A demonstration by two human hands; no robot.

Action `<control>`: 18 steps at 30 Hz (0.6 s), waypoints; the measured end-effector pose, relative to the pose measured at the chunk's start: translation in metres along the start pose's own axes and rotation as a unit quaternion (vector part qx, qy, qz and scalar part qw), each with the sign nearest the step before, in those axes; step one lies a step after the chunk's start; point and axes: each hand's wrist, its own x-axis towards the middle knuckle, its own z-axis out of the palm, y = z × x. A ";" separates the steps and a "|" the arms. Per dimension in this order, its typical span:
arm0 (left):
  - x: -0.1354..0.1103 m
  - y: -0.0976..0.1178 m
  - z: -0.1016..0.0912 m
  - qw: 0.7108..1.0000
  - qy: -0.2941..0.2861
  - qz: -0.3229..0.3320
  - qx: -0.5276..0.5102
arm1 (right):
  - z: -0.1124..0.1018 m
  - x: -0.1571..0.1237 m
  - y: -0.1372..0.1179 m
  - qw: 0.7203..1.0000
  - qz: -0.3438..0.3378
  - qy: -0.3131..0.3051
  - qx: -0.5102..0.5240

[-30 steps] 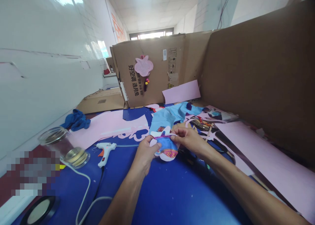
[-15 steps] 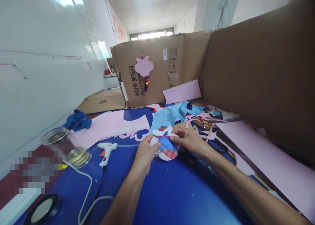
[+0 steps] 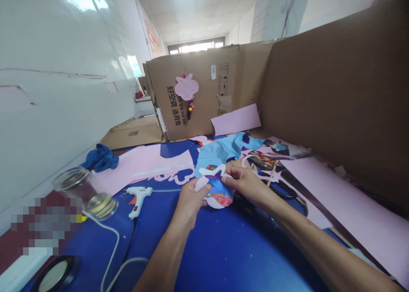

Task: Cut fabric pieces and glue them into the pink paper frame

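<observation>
Above the blue table, my two hands hold a pale paper flower cutout (image 3: 216,204) with blue and pink patterned fabric (image 3: 219,187) on its face. My left hand (image 3: 191,197) pinches its left edge between thumb and fingers. On the upper right edge, the thumb and fingertips of my right hand (image 3: 240,181) are closed. A light blue cloth (image 3: 217,150) lies just behind the cutout. To the left of my left hand rests a white glue gun (image 3: 139,200) with an orange trigger.
A clear jar (image 3: 84,190) stands at the left beside white cable loops. Pink paper sheets (image 3: 143,162) lie on the blue table (image 3: 207,258). Cardboard walls (image 3: 204,92) rise behind and right; a pink flower piece (image 3: 186,87) hangs there. Tools and paper scraps clutter the right.
The cutout has tilted a little and shifted slightly right in my hands. Both hands keep their pinch on it; the things around stay put.
</observation>
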 end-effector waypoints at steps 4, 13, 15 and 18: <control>0.001 -0.002 0.000 1.000 -0.006 -0.001 0.016 | 0.001 0.000 0.000 1.000 0.000 0.008 0.000; 0.001 -0.002 0.000 1.000 0.003 -0.010 0.018 | 0.001 -0.001 0.000 1.000 -0.006 0.014 -0.018; 0.001 -0.002 -0.001 1.000 0.003 -0.008 0.021 | 0.001 0.000 0.001 1.000 -0.007 0.017 -0.019; 0.001 -0.002 -0.002 1.000 0.008 0.001 0.025 | 0.001 0.000 0.002 1.000 -0.002 0.014 -0.017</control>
